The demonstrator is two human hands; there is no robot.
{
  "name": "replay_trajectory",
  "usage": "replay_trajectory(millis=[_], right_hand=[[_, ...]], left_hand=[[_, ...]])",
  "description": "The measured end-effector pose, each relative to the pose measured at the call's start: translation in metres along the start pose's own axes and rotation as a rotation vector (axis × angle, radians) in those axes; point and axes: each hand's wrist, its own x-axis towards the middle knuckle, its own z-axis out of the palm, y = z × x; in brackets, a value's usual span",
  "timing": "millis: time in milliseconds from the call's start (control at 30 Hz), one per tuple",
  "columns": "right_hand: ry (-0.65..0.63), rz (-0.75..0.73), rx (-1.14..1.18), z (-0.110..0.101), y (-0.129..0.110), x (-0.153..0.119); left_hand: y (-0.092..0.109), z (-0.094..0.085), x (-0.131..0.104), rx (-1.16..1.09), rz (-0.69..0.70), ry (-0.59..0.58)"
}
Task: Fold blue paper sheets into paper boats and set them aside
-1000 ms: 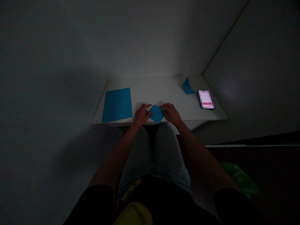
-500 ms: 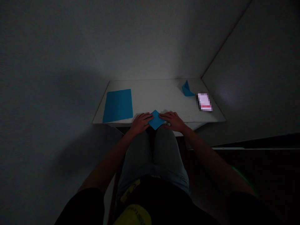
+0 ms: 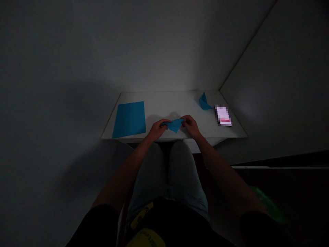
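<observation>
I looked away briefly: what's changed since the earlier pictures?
The small blue paper has moved forward over the table, its diamond outline now roughly triangular, pinched at its sides by left hand and right hand. The large blue sheet, folded blue shape and phone stayed put.

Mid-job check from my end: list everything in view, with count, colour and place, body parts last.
Table: one, white, ahead.
Flat sheet: one, blue, table's left end.
Small folded paper: one, blue, between the hands.
Folded paper shape: one, blue, table's far right.
Phone-like device: one, pixelated pinkish-white screen, table's right end.
Walls: at least two, grey, ahead and right.
Strip: one, whitish, low right.
Unclear blurred item: one, green, lower right.
Trousers: one pair, greyish-blue, below the table edge.
Top: one, black with yellow, bottom.
Left hand: one, bare, paper's left side.
Right hand: one, bare, paper's right side.
</observation>
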Motion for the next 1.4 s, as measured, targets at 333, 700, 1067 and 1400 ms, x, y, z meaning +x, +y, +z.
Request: replay_trajectory(millis=[333, 700, 1067, 1400], right_hand=[[0.058, 0.040, 0.095, 0.007, 0.010, -0.003], [-0.006, 0.090, -0.258, 0.030, -0.001, -0.011], [-0.104, 0.125, -0.360, 0.026, 0.005, -0.008], [-0.197, 0.060, -0.352, 0.018, 0.006, -0.007]], left_hand=[[-0.029, 0.022, 0.004, -0.049, -0.059, 0.043], [-0.022, 0.042, 0.001, 0.057, 0.077, 0.125], [-0.025, 0.040, 0.005, -0.060, 0.026, 0.017], [-0.039, 0.031, 0.011, -0.124, 0.066, -0.095]])
